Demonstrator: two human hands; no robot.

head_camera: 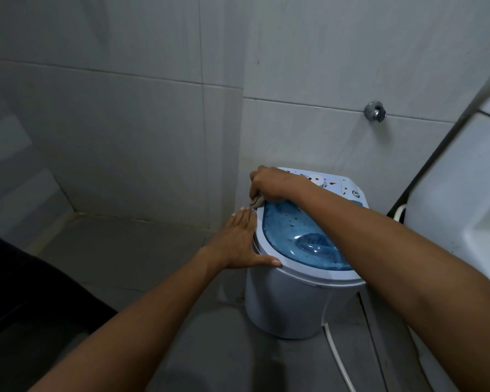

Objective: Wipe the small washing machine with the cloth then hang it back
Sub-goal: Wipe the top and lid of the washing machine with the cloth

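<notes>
Washing machine [292,301] steadied by my flat, open left hand [239,244]; my right hand [272,183] grips the cloth [256,201] at its rim.

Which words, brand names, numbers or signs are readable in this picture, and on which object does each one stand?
None can be read.
Control panel of the washing machine: small orange and blue markings, too blurred to read.
Blue lid: only specks, no text.
Wall tiles and metal wall valve: no text.
</notes>
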